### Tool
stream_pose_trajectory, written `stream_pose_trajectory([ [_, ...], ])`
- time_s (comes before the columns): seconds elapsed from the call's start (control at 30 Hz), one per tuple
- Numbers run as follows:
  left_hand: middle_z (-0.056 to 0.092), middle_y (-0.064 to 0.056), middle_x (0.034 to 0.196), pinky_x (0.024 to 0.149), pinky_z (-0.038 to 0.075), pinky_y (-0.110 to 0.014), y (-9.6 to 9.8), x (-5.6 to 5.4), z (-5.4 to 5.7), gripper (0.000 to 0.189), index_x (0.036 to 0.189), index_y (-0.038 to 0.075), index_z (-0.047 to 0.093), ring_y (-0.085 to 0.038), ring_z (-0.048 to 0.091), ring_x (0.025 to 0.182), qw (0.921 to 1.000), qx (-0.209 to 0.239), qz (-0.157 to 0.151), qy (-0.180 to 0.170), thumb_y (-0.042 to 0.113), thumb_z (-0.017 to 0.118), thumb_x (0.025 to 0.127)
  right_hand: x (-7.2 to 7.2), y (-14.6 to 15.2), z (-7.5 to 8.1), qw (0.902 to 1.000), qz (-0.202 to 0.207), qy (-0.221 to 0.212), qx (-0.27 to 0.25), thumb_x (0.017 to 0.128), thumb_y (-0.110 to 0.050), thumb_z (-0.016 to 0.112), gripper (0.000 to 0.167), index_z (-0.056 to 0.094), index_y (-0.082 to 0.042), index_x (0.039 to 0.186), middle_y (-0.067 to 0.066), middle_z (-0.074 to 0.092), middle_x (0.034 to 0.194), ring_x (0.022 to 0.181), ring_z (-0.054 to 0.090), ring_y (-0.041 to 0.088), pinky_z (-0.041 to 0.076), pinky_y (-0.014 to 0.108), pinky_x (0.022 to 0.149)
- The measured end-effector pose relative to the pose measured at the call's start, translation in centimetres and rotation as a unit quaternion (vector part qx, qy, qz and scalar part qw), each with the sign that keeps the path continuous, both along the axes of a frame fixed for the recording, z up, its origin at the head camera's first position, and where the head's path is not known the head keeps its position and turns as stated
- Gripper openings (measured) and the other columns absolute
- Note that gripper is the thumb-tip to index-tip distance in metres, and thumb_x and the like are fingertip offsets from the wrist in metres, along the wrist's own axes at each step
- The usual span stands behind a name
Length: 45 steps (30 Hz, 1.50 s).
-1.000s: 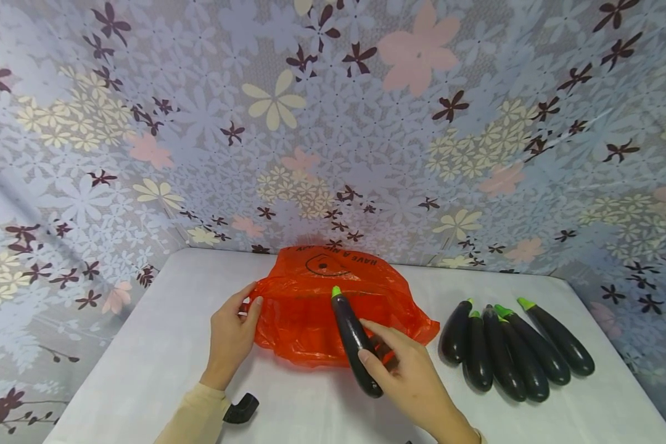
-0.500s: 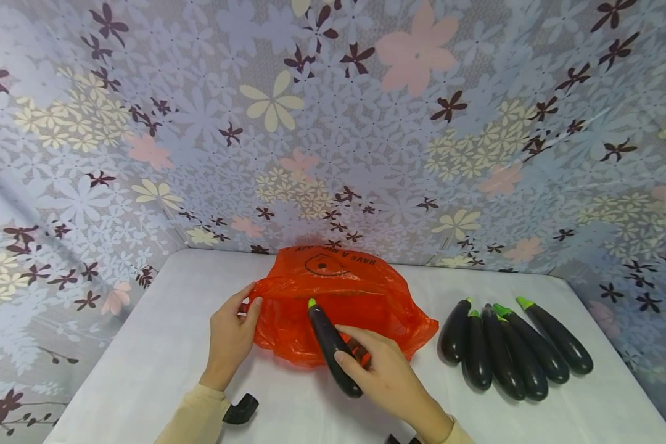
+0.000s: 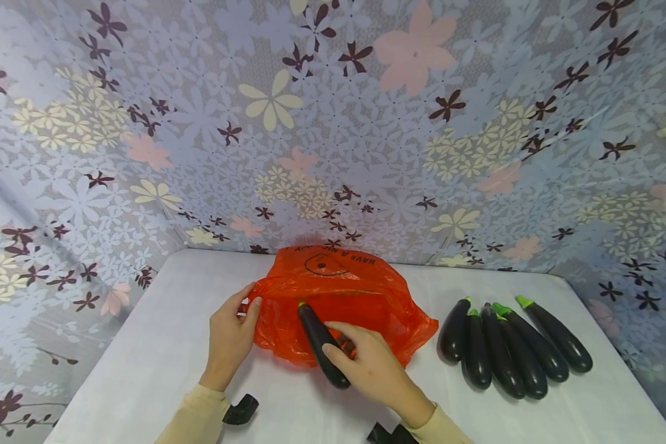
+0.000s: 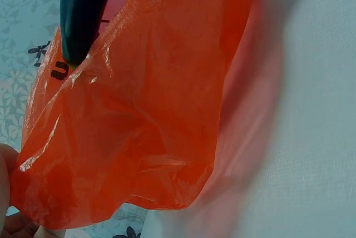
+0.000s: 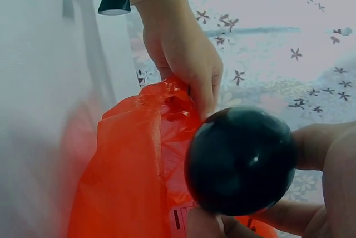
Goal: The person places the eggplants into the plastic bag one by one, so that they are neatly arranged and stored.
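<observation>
Left hand (image 3: 232, 330) is pinching the edge of a red bag (image 3: 355, 307), lower centre of frame. Right hand (image 3: 369, 365) has its fingers wrapped round an eggplant (image 3: 315, 333), right by the opening. More eggplants (image 3: 502, 351) lower right.

Held in the right hand (image 3: 369, 365), a glossy dark eggplant (image 3: 316, 336): slants far-left, blunt end near, green stem tip at the open mouth of a rumpled red plastic bag (image 3: 366, 308), black-printed on its far side, gripped at left by the left hand (image 3: 230, 336).
</observation>
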<state>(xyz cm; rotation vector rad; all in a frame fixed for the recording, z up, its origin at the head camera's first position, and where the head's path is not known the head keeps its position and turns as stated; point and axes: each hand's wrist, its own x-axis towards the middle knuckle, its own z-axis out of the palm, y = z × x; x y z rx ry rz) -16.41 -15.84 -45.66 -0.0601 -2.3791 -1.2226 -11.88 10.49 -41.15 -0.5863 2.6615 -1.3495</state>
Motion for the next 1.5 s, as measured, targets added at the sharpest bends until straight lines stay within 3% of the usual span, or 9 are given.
stream_pose_trajectory([
  [0.63,0.071,-0.013,0.114,0.067,0.055,-0.020,0.1,0.2,0.1,0.038,0.134,0.006,0.065,-0.022,0.066,0.080,1.0000,0.003,0.001,0.001,0.017,0.067,0.098,-1.9,-1.9,-0.6,0.9989,-0.020,-0.034,-0.024,0.099,-0.038,0.062,0.043,0.066,-0.009,0.130,-0.006,0.067,0.083,0.069,0.062,0.009,0.053,0.027,0.058],
  [0.93,0.071,-0.013,0.111,0.065,0.055,-0.022,0.2,0.1,-0.1,0.037,0.133,0.005,0.066,-0.021,0.065,0.075,0.9999,0.000,0.003,0.012,0.016,0.068,0.097,-2.4,-2.9,-1.1,0.9983,-0.039,-0.028,-0.034,0.096,-0.040,0.065,0.045,0.069,-0.005,0.124,-0.005,0.067,0.079,0.066,0.060,0.009,0.050,0.027,0.054],
  [1.2,0.071,-0.012,0.109,0.065,0.055,-0.022,0.2,0.2,0.0,0.037,0.134,0.008,0.065,-0.021,0.065,0.075,1.0000,0.001,0.006,-0.005,0.017,0.067,0.098,-3.2,-3.7,-1.5,0.9948,-0.047,-0.065,-0.062,0.097,-0.038,0.065,0.046,0.068,0.000,0.124,-0.003,0.064,0.070,0.061,0.059,0.012,0.049,0.029,0.053],
  [1.33,0.071,-0.012,0.109,0.065,0.056,-0.023,0.2,0.2,-0.1,0.037,0.133,0.007,0.066,-0.021,0.065,0.074,1.0000,-0.002,0.007,0.005,0.016,0.068,0.097,-3.3,-4.1,-1.7,0.9900,-0.054,-0.099,-0.084,0.096,-0.037,0.067,0.046,0.068,0.001,0.122,0.000,0.065,0.072,0.062,0.061,0.014,0.051,0.031,0.055],
  [1.5,0.071,-0.013,0.110,0.065,0.056,-0.024,0.2,0.2,0.0,0.037,0.133,0.007,0.066,-0.021,0.065,0.074,1.0000,-0.002,0.006,0.007,0.016,0.068,0.097,-3.5,-4.5,-2.0,0.9877,-0.069,-0.108,-0.090,0.095,-0.036,0.069,0.044,0.070,0.002,0.118,0.001,0.067,0.074,0.063,0.063,0.014,0.052,0.032,0.057],
])
